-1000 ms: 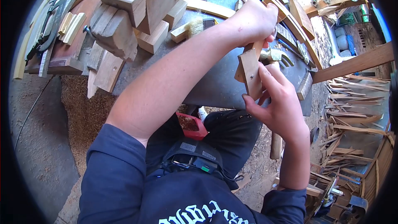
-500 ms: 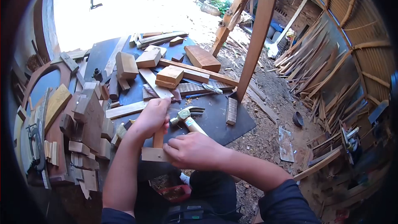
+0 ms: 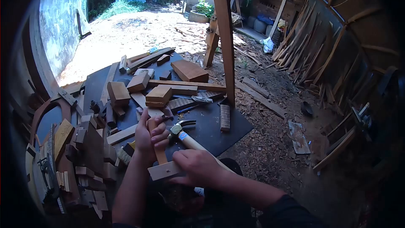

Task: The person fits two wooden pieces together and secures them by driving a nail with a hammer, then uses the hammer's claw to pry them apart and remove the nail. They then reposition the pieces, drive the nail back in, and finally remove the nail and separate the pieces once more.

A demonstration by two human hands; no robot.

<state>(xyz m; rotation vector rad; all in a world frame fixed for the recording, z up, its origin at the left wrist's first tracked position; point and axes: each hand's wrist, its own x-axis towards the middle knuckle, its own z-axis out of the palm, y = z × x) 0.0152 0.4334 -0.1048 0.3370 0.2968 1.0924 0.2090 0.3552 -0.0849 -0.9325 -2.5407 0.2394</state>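
Observation:
My left hand (image 3: pixel 147 139) is closed round the upper part of a brown wooden bar (image 3: pixel 160 154). At the bar's lower end sits a paler wooden crosspiece (image 3: pixel 162 171) with a small round spot on its face, forming a T-shaped wooden piece. My right hand (image 3: pixel 197 166) grips the right end of that crosspiece, its fingertips partly hidden. Just beyond, a claw hammer (image 3: pixel 192 142) lies on the dark tabletop (image 3: pixel 228 141), its pale handle running behind my right hand. A wooden block (image 3: pixel 159 96) rests past my left hand.
Wood blocks and strips, including a large brown block (image 3: pixel 190 71), cover the table's far half. More offcuts (image 3: pixel 90 147) are stacked at left beside a metal clamp (image 3: pixel 51 177). A wooden post (image 3: pixel 224 38) rises behind the table; planks (image 3: pixel 299 42) lean at right.
My view has tilted up, showing more yard. The T-shaped piece has turned, its crosspiece now slanting up to the right. My left hand has rolled so its fingers show round the bar.

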